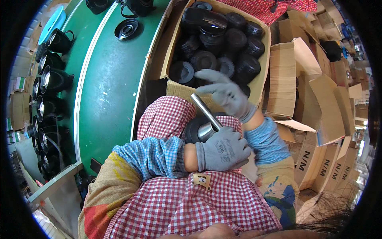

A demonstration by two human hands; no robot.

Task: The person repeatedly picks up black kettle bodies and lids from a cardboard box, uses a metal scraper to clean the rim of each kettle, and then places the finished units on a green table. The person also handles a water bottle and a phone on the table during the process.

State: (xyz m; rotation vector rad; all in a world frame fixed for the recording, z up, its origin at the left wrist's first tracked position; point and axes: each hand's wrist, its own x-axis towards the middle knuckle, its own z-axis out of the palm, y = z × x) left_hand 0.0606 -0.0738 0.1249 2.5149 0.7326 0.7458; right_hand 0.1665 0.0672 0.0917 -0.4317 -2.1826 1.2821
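My left hand, in a grey glove, is closed low over my lap around the lower end of a shiny steel tube. The tube slants up and to the left out of the grip. Right beside it, a short steel cylinder shows next to a round black part; whether they join is hidden by the glove. Raised above the tube, my right hand, also gloved, has its fingers apart and nothing in them. It hovers at the near edge of a carton of black round lids.
A green work table runs along the left, bearing a black lid, black jugs and a row of black-handled steel-lined cups. A light blue basin stands far left. Open cardboard boxes crowd the right.
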